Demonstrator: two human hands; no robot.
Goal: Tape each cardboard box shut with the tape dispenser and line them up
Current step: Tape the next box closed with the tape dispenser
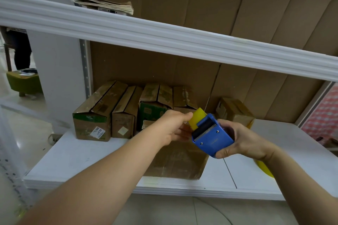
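Observation:
My right hand (243, 141) grips a blue tape dispenser (212, 136) with a toothed blade, held above a cardboard box (179, 160) at the front of the white shelf (82, 155). My left hand (172, 126) pinches the yellow tape end (196, 117) sticking out of the dispenser's far side. Several taped boxes stand side by side at the shelf's back left, from a green-edged one (93, 115) to one behind my left hand (184, 98). Another small box (236, 111) sits apart at the back right.
A white upper shelf rail (164, 36) crosses the view above the boxes, with folded newspapers (106, 5) on it. Brown cardboard sheets (237, 5) line the back. A yellow object (265, 169) shows under my right wrist. A green stool (23, 82) stands far left.

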